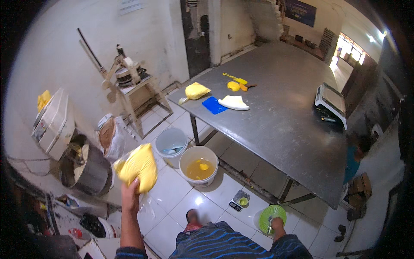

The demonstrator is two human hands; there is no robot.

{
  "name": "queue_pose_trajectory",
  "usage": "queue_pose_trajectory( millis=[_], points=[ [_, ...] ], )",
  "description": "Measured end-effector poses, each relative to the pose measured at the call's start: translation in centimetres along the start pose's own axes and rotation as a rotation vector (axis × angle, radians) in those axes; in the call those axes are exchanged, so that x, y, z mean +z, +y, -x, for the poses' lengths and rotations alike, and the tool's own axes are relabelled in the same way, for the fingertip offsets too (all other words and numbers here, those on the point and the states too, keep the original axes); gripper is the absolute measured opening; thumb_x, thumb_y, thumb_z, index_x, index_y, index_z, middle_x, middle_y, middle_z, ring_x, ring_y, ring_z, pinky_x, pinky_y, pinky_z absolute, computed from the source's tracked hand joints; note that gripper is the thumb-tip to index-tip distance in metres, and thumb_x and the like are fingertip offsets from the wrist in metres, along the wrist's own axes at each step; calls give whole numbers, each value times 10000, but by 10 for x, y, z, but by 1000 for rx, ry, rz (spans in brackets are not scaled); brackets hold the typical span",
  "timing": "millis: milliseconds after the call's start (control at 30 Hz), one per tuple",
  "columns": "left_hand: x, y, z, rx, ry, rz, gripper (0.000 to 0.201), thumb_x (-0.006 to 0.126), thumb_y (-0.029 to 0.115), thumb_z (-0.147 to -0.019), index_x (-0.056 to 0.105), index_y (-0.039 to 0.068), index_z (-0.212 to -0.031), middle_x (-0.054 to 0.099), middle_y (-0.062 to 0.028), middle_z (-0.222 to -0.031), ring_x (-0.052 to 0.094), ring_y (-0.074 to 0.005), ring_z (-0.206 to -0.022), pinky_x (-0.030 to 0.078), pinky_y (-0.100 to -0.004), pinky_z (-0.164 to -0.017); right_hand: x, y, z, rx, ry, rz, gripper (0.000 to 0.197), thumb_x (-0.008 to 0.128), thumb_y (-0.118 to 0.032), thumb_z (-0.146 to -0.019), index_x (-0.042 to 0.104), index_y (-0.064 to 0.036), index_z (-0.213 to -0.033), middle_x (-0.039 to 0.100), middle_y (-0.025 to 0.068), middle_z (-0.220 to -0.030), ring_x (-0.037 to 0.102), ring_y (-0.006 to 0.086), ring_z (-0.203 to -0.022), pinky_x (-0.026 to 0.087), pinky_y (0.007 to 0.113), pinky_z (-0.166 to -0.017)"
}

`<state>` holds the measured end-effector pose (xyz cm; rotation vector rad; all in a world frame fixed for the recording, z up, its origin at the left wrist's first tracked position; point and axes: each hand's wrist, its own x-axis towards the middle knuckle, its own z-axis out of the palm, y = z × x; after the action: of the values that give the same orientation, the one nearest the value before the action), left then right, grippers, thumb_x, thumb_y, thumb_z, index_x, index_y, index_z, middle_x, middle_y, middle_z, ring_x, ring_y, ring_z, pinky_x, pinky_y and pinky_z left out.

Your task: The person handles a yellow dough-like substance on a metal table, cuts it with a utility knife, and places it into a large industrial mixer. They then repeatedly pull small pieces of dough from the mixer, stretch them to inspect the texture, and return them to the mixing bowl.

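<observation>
My left hand (131, 192) is closed around the lower end of a clear plastic bag of soft yellow paste (141, 167), raised over the floor. At the lower right, my right hand (277, 223) grips the near right edge of a round green plastic bowl (279, 211). A thin metal utensil (270, 225), perhaps a spoon, shows beside its fingers; whether the hand holds that too is unclear. Between my hands stands a white bucket (185, 159) of yellowish liquid with a yellow lump afloat. Behind it, a second bucket (167, 134) has pale items inside.
A metal table (276, 112) carries another yellow bag (197, 90), a blue scraper (214, 105), a white curved piece (233, 102), yellow utensils (235, 78) and a scale (331, 103). A small scale with a cup (243, 201) sits on the floor. Left stand a mixer (82, 162) and a sack (116, 134).
</observation>
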<state>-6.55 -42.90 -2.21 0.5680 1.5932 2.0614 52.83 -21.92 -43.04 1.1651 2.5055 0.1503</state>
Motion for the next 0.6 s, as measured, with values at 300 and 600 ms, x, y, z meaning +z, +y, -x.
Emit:
queue_pose_trajectory(
  millis=[300, 600],
  points=[
    [203, -47, -279, 179, -329, -280, 423, 574, 273, -843, 499, 19, -1174, 578, -57, -1062, 554, -162, -958, 436, -299, -829, -23, -116, 85, 865, -177, -1853, 150, 519, -158, -824, 548, -56, -931, 576, 99, -728, 578, 219, -589, 472, 324, -479],
    [372, -113, -467, 7, -164, 151, 483, 561, 261, -862, 422, 6, -1248, 547, -116, -1140, 562, -214, -982, 452, -329, -826, -154, -183, 71, 1469, 74, -2126, 406, 634, -258, -806, 494, -96, -1151, 597, 104, -887, 592, 219, -673, 493, 314, -553]
  ],
)
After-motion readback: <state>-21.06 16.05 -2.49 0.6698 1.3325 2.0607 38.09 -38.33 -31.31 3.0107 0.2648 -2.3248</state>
